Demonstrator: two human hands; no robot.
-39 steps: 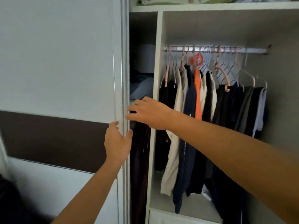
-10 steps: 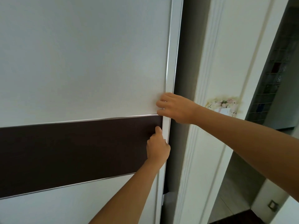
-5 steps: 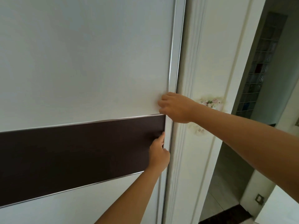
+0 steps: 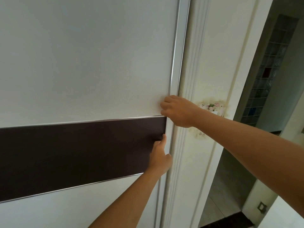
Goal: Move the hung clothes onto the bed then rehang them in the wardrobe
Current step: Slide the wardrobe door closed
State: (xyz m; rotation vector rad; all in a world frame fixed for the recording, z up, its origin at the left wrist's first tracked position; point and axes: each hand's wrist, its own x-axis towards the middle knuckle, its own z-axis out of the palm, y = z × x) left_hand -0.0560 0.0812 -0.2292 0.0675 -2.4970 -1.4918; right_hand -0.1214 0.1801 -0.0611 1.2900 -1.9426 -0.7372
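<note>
No gap for our hands between sliding wardrobe door (image 4: 85,63) and white frame (image 4: 194,66); open doorway (image 4: 233,178) rightward.

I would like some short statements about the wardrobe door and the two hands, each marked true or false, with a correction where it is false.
1. The sliding door is white with a dark brown band across it. True.
2. Hanging clothes are visible inside the wardrobe. False: the door covers the opening and no clothes show.
3. The right hand has its fingers curled at the door's metal edge strip. True.
4. The left hand hangs away from the door. False: it rests against the door, its fingertips at the brown band's right end.
5. The left hand is above the right hand. False: it is below.
</note>
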